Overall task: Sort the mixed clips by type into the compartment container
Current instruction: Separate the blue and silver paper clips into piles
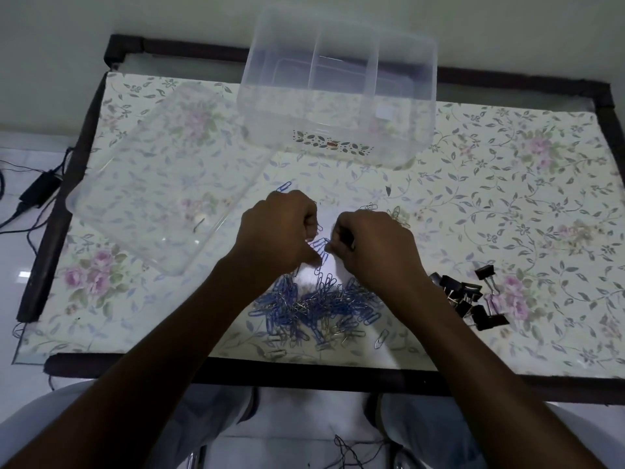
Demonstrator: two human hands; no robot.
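**Clip pile, both hands busy in the middle**

Floral-patterned bench (507, 184) with a dark frame, pale wall behind it, white tiled floor on the left where a black power adapter (37, 191) and its cables lie. Pretty dim lighting overall.

At the far side of the bench sits the clear compartment container (338, 93), with dividers showing through its walls; I can't make out any clips inside it. Its clear lid (162, 184) lies flat to the left of it, nearer the person.

The main heap of blue paper clips (314, 306) sits close to the near edge, with some silver ones mixed in and a few strays around it. A little bunch of silver paper clips (368, 208) and some gold-ish ones (399, 216) lie just past the right hand. Off to the right of the heap there's a separate cluster of black binder clips (470, 296), well apart from the container.

Both hands are raised just above the far side of the heap, close together. The left hand (280, 231) has its fingers curled in and the right hand (375, 248) does too, and between them they're pinching a short chain of linked blue clips (319, 252) that hangs down toward the heap. Looks like each hand has an end of it.

Person's knees in light trousers show below the bench edge.
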